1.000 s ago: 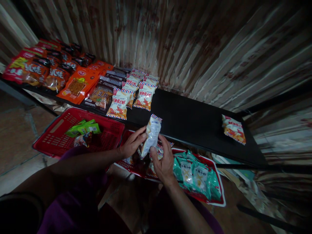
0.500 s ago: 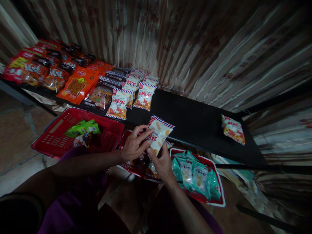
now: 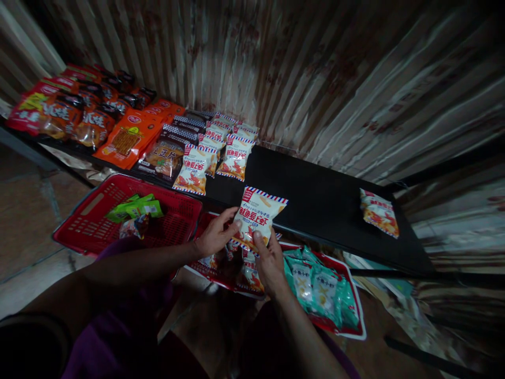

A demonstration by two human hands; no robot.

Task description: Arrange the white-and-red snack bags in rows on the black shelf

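Head view: the white snack pack (image 3: pixel 256 209), which showed its text-covered back a second ago, now turns its printed front to the camera, so it reads the same way up as the similar packs (image 3: pixel 192 171) on the black shelf (image 3: pixel 307 179). It sits between both hands, just in front of the shelf's near edge and above a red basket. The right hand (image 3: pixel 272 266) pinches its lower right part, thumb flat on the front, fingers behind; the left hand (image 3: pixel 215 232), loosely curled, grips its left edge between thumb and fingers. The pack is a puffed, glossy pillow shape with striped, crimped end seals. Perforated, rigid-looking plastic forms the left basket (image 3: pixel 90 216); crinkled green bags (image 3: pixel 315 289) lie at right, and a pleated curtain (image 3: pixel 236 68) hangs behind.
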